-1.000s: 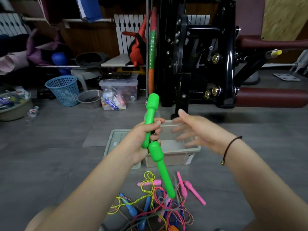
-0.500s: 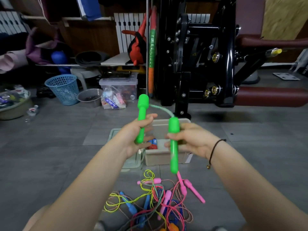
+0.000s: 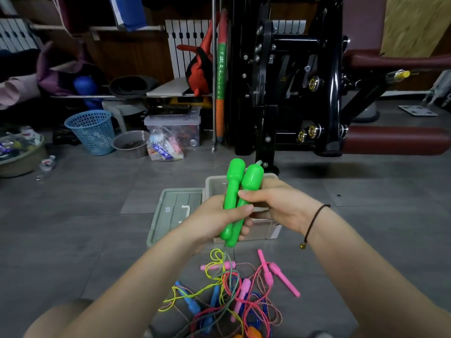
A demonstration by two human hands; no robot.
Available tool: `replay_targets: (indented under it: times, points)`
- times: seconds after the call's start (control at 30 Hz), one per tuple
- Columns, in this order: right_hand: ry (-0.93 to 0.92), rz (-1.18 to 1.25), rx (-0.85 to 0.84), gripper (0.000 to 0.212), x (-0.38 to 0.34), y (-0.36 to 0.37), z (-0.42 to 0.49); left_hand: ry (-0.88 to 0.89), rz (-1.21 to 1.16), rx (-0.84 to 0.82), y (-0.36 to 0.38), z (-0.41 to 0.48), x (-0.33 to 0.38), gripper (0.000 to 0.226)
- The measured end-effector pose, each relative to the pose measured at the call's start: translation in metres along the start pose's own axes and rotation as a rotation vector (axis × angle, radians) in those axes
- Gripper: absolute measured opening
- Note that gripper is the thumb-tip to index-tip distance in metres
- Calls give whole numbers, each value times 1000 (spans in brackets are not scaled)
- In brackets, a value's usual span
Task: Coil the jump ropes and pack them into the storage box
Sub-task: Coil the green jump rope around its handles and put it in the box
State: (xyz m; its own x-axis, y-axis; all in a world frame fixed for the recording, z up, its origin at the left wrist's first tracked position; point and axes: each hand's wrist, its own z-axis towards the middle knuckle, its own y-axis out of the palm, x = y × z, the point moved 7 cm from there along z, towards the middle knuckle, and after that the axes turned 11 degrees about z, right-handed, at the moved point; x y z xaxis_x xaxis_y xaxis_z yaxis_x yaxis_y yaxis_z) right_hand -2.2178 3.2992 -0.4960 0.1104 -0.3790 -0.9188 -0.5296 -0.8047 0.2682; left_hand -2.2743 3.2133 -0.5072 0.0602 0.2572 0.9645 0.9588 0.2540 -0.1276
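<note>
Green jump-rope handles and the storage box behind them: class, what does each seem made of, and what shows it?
The green handles look like moulded plastic, glossy: bright highlights sit on their rounded tops. The storage box is probably plastic too, matte pale grey-beige, with thin moulded walls.

No legible txt; lid label [image 3: 168,209], snack pkgs [image 3: 164,148] too blurry

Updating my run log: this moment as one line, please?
left hand: grips green handles, side by side | right hand: holds same pair | storage box: open, behind hands | other ropes: tangled on floor
</note>
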Motion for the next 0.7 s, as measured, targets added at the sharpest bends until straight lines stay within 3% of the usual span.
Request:
replay_targets:
  times: [0.07, 0.17, 0.23, 0.37, 0.43, 0.57, 0.7]
  points:
    - [47, 99, -58, 26, 0, 6, -4, 18, -41, -34, 1, -2, 2, 7]
    - [61, 626, -23, 35, -7, -1, -2, 10, -47, -208, 10, -8, 3, 22]
    - [-9, 900, 26, 28, -14, -13, 2, -9, -63, -342, 20, -14, 2, 27]
    - [-54, 1122, 216, 32, -15, -34, 3, 98, -216, -463, 26, -22, 13, 33]
    - [-107, 1221, 262, 30, -18, -39, 6, 155, -336, -387, 20, -22, 21, 41]
    - [-153, 1291, 169, 24, -22, -21, 14, 211, -577, -33, -11, -6, 26, 56]
    - [-104, 1274, 52, 30, -12, 18, 20, 340, -828, 16, -30, 0, 43, 44]
